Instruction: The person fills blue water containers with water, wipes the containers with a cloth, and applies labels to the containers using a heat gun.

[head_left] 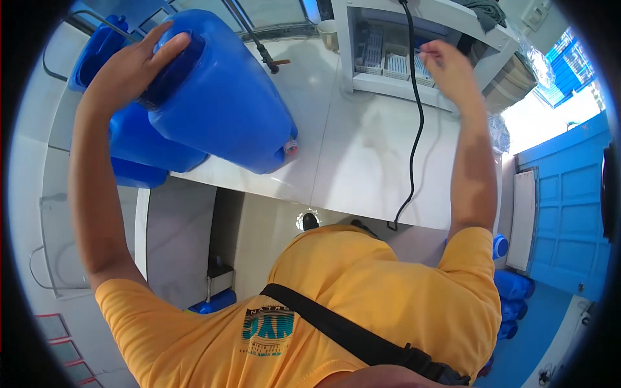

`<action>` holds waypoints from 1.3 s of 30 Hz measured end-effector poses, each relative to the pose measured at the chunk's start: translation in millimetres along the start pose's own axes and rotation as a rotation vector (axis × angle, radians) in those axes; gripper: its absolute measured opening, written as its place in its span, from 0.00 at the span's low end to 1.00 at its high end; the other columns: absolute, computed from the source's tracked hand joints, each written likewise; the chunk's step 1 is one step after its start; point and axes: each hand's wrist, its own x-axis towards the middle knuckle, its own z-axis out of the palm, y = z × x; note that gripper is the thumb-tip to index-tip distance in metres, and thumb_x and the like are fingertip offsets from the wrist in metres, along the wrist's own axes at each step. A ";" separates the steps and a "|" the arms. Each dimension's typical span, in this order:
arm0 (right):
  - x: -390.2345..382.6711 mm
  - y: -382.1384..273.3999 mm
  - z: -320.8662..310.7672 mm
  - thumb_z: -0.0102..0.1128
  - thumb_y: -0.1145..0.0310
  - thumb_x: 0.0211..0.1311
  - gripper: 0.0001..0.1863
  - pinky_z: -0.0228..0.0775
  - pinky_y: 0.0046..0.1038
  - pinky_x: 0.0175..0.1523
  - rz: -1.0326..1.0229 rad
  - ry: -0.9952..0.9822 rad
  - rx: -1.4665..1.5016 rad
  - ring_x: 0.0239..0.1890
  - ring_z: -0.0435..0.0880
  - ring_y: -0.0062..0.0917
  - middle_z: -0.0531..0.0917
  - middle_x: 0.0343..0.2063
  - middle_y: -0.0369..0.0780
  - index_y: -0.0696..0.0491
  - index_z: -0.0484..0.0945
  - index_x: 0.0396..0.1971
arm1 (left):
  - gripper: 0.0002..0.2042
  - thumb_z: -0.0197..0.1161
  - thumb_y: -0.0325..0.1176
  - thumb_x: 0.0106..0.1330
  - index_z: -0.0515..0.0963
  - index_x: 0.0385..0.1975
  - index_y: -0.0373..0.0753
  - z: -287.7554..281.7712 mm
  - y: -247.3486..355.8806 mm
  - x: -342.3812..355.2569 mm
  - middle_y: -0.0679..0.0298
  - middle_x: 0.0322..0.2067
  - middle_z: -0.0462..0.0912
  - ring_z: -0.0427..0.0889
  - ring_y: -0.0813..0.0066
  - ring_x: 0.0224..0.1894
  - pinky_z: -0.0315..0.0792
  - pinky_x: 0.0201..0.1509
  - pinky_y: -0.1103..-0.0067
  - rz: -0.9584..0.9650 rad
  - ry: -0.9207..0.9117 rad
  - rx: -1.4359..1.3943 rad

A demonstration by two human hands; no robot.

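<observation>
A large blue water container (226, 97) stands on the white counter at the left, with a small red-and-white spout (291, 147) low on its side. My left hand (132, 71) is wrapped over the dark blue cap (178, 71) of this container, thumb and fingers along its rim. At the right, my right hand (449, 71) is raised before the opening of a white shelf unit (348, 52). Its fingers are bent together near the white baskets (396, 64) inside; whether anything small is between them cannot be made out.
More blue containers (145, 139) stand behind and beside the large one. A black cable (417, 129) hangs across the counter (349, 155) and over its front edge. A tap with an orange handle (278, 63) is at the back. Blue door (563, 200) and several blue jugs (511, 284) are at the right.
</observation>
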 end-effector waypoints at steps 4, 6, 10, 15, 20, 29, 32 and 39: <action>16.3 15.8 58.5 0.60 0.56 0.63 0.13 0.69 0.45 0.55 0.017 -0.115 -0.388 0.45 0.85 0.36 0.88 0.37 0.38 0.45 0.84 0.42 | 0.31 0.46 0.59 0.75 0.63 0.71 0.47 -18.7 0.9 -31.3 0.54 0.42 0.84 0.85 0.63 0.35 0.77 0.44 0.70 -0.109 -0.114 -0.138; 38.2 24.4 93.3 0.60 0.56 0.63 0.13 0.68 0.46 0.54 -0.109 -0.168 -0.447 0.45 0.85 0.35 0.88 0.37 0.39 0.44 0.85 0.42 | 0.30 0.45 0.57 0.75 0.61 0.72 0.50 -16.8 -29.8 -29.9 0.52 0.48 0.82 0.83 0.60 0.45 0.74 0.55 0.68 0.131 0.015 -0.187; 76.5 48.3 140.8 0.61 0.65 0.57 0.10 0.69 0.45 0.57 0.028 -0.419 -0.558 0.48 0.83 0.41 0.87 0.39 0.41 0.44 0.87 0.38 | 0.33 0.51 0.53 0.73 0.56 0.73 0.44 -14.7 15.0 -16.1 0.47 0.58 0.75 0.75 0.55 0.60 0.66 0.68 0.66 0.335 0.128 -0.242; 75.9 59.2 162.1 0.59 0.63 0.56 0.09 0.70 0.45 0.57 -0.188 -0.299 -0.796 0.43 0.85 0.40 0.87 0.39 0.43 0.45 0.88 0.32 | 0.26 0.45 0.50 0.78 0.60 0.72 0.52 -4.5 -31.8 -15.4 0.55 0.51 0.81 0.81 0.62 0.54 0.71 0.64 0.66 0.109 0.076 -0.128; 82.2 58.8 163.9 0.57 0.64 0.57 0.11 0.74 0.42 0.54 0.020 -0.197 -0.629 0.44 0.85 0.41 0.87 0.40 0.42 0.46 0.88 0.33 | 0.27 0.48 0.55 0.76 0.61 0.72 0.54 11.2 -63.8 -19.1 0.61 0.32 0.78 0.78 0.74 0.33 0.74 0.38 0.76 0.414 0.480 -0.229; -38.4 9.2 43.1 0.59 0.64 0.71 0.13 0.72 0.23 0.46 0.292 0.503 0.278 0.38 0.82 0.20 0.85 0.35 0.39 0.60 0.80 0.42 | 0.28 0.46 0.58 0.75 0.68 0.65 0.45 0.5 -48.5 -50.1 0.69 0.25 0.73 0.71 0.80 0.29 0.67 0.32 0.81 0.171 0.353 -0.387; -94.8 -46.3 17.6 0.62 0.65 0.69 0.10 0.72 0.22 0.46 0.216 0.611 0.284 0.38 0.81 0.20 0.85 0.35 0.37 0.57 0.81 0.41 | 0.26 0.49 0.54 0.74 0.73 0.55 0.37 28.9 -2.2 -70.1 0.67 0.32 0.78 0.76 0.80 0.34 0.70 0.38 0.82 0.493 0.078 -0.981; -127.8 -212.9 14.8 0.65 0.71 0.56 0.07 0.72 0.38 0.53 -0.511 0.083 -0.181 0.44 0.79 0.35 0.83 0.39 0.34 0.49 0.82 0.36 | 0.28 0.46 0.56 0.75 0.75 0.55 0.34 148.7 157.5 -68.1 0.61 0.44 0.85 0.84 0.72 0.42 0.76 0.46 0.79 0.179 -0.705 -1.748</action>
